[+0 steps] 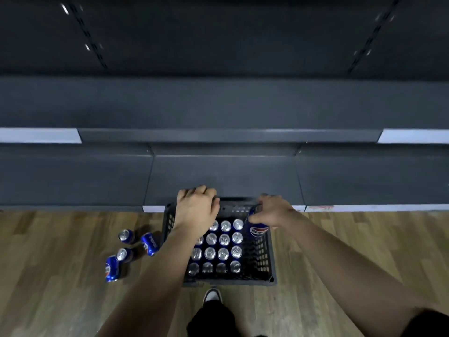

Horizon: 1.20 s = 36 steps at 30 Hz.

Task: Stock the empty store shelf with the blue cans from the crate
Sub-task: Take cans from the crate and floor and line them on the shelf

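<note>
A black plastic crate (263,256) stands on the wooden floor against the dark grey store shelf (223,176). Several blue cans (223,253) stand upright in it, silver tops showing. My right hand (272,211) is shut on a blue can (258,228), held tilted above the crate's far right corner. My left hand (196,207) hovers over the crate's far left corner, fingers curled over the rim; whether it holds anything is hidden. The shelf boards in view hold no cans.
Several blue cans (131,251) are on the floor left of the crate, two upright and two lying on their sides. My shoe (212,295) is just behind the crate. A higher shelf board (223,103) juts out above the bottom one.
</note>
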Each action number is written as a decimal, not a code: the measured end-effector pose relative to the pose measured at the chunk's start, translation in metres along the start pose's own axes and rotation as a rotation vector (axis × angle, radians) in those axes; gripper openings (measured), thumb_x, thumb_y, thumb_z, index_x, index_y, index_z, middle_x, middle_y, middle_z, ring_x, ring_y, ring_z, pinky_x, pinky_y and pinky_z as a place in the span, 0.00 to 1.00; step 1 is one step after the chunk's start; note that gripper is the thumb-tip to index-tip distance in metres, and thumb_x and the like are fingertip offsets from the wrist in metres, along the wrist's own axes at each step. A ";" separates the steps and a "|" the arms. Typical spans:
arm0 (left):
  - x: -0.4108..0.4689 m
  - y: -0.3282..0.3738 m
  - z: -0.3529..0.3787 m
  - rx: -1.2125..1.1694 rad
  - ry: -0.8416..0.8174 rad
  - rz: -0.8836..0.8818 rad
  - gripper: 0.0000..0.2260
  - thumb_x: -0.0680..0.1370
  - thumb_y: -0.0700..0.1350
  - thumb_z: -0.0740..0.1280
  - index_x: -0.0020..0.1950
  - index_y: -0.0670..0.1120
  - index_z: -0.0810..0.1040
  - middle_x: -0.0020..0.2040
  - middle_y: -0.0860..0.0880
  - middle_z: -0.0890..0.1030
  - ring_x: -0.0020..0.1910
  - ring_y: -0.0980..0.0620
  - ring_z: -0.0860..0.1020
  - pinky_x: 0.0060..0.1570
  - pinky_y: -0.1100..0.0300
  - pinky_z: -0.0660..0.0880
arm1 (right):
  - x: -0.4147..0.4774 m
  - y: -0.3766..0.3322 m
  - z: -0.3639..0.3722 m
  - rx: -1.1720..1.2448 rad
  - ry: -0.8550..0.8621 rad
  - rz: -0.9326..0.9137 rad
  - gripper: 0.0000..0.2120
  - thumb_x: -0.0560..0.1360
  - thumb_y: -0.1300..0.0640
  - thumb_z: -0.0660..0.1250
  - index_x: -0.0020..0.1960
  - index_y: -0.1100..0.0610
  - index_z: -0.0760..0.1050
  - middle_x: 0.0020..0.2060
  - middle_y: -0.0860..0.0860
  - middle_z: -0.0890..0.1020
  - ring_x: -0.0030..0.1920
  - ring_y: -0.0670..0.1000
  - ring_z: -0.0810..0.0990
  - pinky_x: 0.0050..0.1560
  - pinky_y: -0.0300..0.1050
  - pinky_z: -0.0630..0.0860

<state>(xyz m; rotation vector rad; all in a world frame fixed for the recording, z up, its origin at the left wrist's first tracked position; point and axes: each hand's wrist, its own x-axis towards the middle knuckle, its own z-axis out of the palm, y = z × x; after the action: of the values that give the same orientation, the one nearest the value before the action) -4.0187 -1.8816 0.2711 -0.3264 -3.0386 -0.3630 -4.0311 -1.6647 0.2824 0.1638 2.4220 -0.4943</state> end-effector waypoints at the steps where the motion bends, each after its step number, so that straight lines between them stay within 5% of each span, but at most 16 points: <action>1: 0.008 0.004 -0.025 0.000 0.015 0.010 0.12 0.78 0.51 0.59 0.53 0.49 0.79 0.48 0.50 0.80 0.46 0.46 0.79 0.55 0.51 0.66 | -0.013 -0.012 -0.023 0.018 0.013 -0.018 0.28 0.66 0.44 0.72 0.61 0.56 0.73 0.52 0.54 0.80 0.47 0.55 0.81 0.37 0.41 0.77; 3: 0.024 0.013 -0.072 -0.006 0.043 0.024 0.12 0.79 0.50 0.59 0.55 0.49 0.79 0.51 0.50 0.80 0.48 0.46 0.79 0.56 0.51 0.66 | -0.038 -0.035 -0.067 0.024 0.050 -0.061 0.27 0.67 0.44 0.72 0.61 0.56 0.74 0.50 0.52 0.79 0.45 0.54 0.81 0.33 0.38 0.73; 11: 0.089 0.029 -0.210 0.004 0.216 0.105 0.10 0.79 0.49 0.60 0.54 0.48 0.79 0.49 0.50 0.80 0.47 0.46 0.78 0.54 0.52 0.65 | -0.115 -0.110 -0.214 0.043 0.365 -0.207 0.26 0.61 0.35 0.62 0.51 0.52 0.77 0.51 0.55 0.81 0.54 0.58 0.78 0.44 0.43 0.70; 17: 0.136 0.032 -0.274 0.010 0.351 0.168 0.10 0.78 0.48 0.60 0.52 0.48 0.78 0.47 0.49 0.80 0.47 0.45 0.77 0.52 0.52 0.66 | -0.154 -0.147 -0.297 0.125 0.582 -0.280 0.21 0.65 0.39 0.68 0.49 0.53 0.77 0.47 0.53 0.82 0.49 0.55 0.78 0.42 0.42 0.69; 23: 0.176 0.039 -0.313 0.024 0.413 0.194 0.10 0.78 0.48 0.61 0.53 0.47 0.79 0.49 0.48 0.79 0.51 0.45 0.77 0.53 0.52 0.64 | -0.172 -0.174 -0.366 0.126 0.747 -0.329 0.20 0.66 0.41 0.70 0.49 0.55 0.79 0.46 0.54 0.83 0.49 0.57 0.79 0.48 0.49 0.78; 36: 0.236 0.046 -0.327 0.065 0.358 0.097 0.13 0.80 0.52 0.57 0.59 0.51 0.76 0.56 0.51 0.78 0.56 0.48 0.73 0.55 0.53 0.63 | -0.138 -0.190 -0.441 0.162 0.870 -0.301 0.19 0.66 0.42 0.70 0.36 0.60 0.76 0.34 0.54 0.81 0.40 0.55 0.80 0.31 0.43 0.70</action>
<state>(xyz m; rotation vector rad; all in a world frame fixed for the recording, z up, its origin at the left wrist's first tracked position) -4.2264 -1.8688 0.6193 -0.3598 -2.6675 -0.2803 -4.2244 -1.6671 0.7426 0.0898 3.2783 -0.8972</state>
